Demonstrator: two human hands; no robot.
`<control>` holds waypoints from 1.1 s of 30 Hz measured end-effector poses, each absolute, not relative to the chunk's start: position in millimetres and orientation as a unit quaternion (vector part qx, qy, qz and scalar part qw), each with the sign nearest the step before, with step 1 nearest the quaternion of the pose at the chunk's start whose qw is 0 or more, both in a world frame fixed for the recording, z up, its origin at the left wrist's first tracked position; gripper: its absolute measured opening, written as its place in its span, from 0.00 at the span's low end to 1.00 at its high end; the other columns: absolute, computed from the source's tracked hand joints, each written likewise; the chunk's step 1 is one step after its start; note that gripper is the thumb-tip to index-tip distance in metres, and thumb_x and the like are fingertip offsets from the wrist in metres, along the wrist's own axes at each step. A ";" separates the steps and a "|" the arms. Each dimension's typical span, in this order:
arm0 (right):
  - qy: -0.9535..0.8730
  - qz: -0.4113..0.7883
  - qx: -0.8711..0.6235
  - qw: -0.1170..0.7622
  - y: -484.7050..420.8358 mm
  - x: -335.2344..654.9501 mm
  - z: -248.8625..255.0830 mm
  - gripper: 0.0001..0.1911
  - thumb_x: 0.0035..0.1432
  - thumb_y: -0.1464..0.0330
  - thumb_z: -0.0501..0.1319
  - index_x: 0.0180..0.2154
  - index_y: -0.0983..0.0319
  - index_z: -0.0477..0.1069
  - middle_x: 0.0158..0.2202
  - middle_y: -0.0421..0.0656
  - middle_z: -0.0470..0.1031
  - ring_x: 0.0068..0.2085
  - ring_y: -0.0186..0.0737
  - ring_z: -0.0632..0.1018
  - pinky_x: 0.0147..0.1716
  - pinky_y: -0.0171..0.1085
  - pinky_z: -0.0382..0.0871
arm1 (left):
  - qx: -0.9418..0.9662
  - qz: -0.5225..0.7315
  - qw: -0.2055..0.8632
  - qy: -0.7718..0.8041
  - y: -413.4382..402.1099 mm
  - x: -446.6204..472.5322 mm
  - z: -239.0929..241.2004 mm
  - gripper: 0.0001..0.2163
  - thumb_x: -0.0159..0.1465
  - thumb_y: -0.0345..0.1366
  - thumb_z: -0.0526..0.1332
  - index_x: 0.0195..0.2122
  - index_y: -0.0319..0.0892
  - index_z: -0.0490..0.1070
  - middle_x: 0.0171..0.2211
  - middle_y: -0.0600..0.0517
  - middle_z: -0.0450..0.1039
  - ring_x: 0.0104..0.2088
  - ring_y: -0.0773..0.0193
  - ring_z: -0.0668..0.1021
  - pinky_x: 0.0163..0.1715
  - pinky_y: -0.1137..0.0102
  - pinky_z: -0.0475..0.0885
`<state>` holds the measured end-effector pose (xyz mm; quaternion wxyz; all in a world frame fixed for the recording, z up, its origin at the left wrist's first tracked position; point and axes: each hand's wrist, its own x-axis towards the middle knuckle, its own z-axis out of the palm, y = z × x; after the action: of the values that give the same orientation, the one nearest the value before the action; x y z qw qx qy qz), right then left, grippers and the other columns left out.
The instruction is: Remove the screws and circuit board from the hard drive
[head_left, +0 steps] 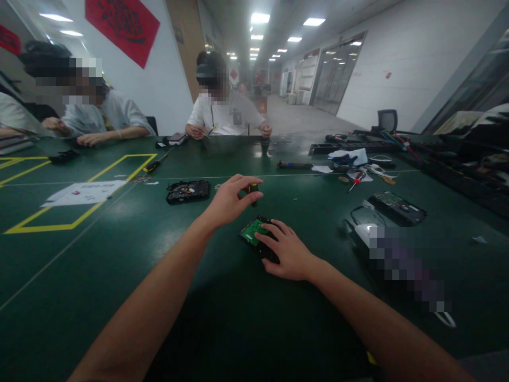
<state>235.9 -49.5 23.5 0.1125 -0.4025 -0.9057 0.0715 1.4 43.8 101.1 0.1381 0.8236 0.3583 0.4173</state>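
Observation:
My left hand [233,199] is raised over the table, thumb and fingers pinched round the short yellow-and-black handle of a screwdriver [253,189]. Whether its tip touches anything cannot be made out. Just below and to the right, a hard drive [249,233] lies on the green table with its green circuit board facing up. My right hand [288,254] grips it from the right, fingers across the top and thumb at the near side, covering much of it. Left of my left hand sits another hard drive [187,192], its inside exposed.
On the right lie a third drive [397,207] and a partly blurred pale object with a cord [363,231]. Behind are a dark cylindrical tool [294,165], a red-tipped screwdriver [357,180] and cables. A paper sheet [83,192] lies left. Co-workers sit across the table [159,276].

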 end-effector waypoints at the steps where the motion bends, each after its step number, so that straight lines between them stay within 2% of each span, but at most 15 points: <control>1: -0.905 0.073 -0.403 0.112 -49.3 236.0 23.7 0.38 0.64 0.52 0.62 0.71 0.54 0.60 0.73 0.50 0.56 0.73 0.67 0.51 0.68 0.66 0.53 | 0.823 0.419 0.143 0.356 43.7 1.1 101.6 0.13 0.70 0.41 0.66 0.54 0.49 0.79 0.45 0.48 0.75 0.40 0.63 0.79 0.33 0.71 0.76; 6: -0.904 0.077 -0.404 0.115 -49.3 236.0 24.1 0.38 0.64 0.52 0.62 0.71 0.54 0.60 0.73 0.50 0.56 0.73 0.68 0.50 0.67 0.67 0.53 | 0.810 0.428 0.212 0.341 43.3 -0.6 102.3 0.12 0.70 0.40 0.64 0.53 0.46 0.79 0.46 0.46 0.75 0.39 0.64 0.78 0.30 0.73 0.77; 14: -0.906 0.072 -0.398 0.125 -48.9 237.1 19.4 0.37 0.64 0.53 0.61 0.71 0.54 0.60 0.73 0.49 0.57 0.73 0.67 0.50 0.67 0.67 0.53 | 0.803 0.405 0.306 0.311 44.8 -1.8 102.7 0.17 0.74 0.35 0.55 0.62 0.43 0.73 0.52 0.45 0.77 0.36 0.65 0.79 0.30 0.71 0.80; 17: -0.907 0.071 -0.397 0.124 -48.3 236.8 19.3 0.38 0.64 0.53 0.62 0.71 0.54 0.60 0.73 0.51 0.57 0.73 0.68 0.51 0.67 0.67 0.54 | 0.810 0.398 0.297 0.310 45.9 -3.4 101.9 0.17 0.74 0.36 0.55 0.61 0.44 0.74 0.52 0.45 0.77 0.35 0.66 0.78 0.30 0.70 0.80; 23: -0.906 0.071 -0.398 0.124 -48.2 235.5 21.3 0.38 0.63 0.53 0.63 0.71 0.55 0.61 0.73 0.51 0.57 0.73 0.67 0.52 0.67 0.65 0.55 | 0.807 0.431 0.186 0.358 50.7 -3.0 94.8 0.16 0.70 0.42 0.65 0.57 0.48 0.77 0.45 0.47 0.74 0.40 0.62 0.78 0.32 0.71 0.78; 27: -0.906 0.073 -0.398 0.127 -47.9 235.8 18.8 0.38 0.63 0.54 0.63 0.71 0.54 0.60 0.72 0.50 0.57 0.73 0.68 0.52 0.66 0.67 0.55 | 0.804 0.421 0.248 0.339 51.4 -3.1 91.5 0.21 0.73 0.39 0.59 0.66 0.46 0.69 0.53 0.44 0.74 0.44 0.60 0.79 0.32 0.71 0.79; 29: -0.905 0.073 -0.400 0.127 -47.9 235.9 18.4 0.38 0.63 0.53 0.63 0.71 0.54 0.60 0.73 0.50 0.57 0.73 0.68 0.51 0.67 0.68 0.54 | 0.798 0.417 0.281 0.332 50.6 -2.9 91.1 0.22 0.72 0.38 0.59 0.68 0.46 0.67 0.56 0.44 0.74 0.45 0.59 0.79 0.30 0.71 0.79; 33: -0.904 0.081 -0.402 0.121 -48.5 236.1 21.8 0.38 0.63 0.52 0.62 0.71 0.53 0.59 0.73 0.49 0.56 0.73 0.68 0.51 0.67 0.68 0.53 | 0.804 0.427 0.241 0.336 48.7 -1.3 92.5 0.19 0.71 0.38 0.63 0.62 0.49 0.73 0.52 0.46 0.75 0.44 0.61 0.78 0.36 0.69 0.79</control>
<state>236.1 -48.5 21.8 0.1207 -0.4020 -0.9041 0.0809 -1.3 48.7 92.5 0.2410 0.8042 0.3363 0.4266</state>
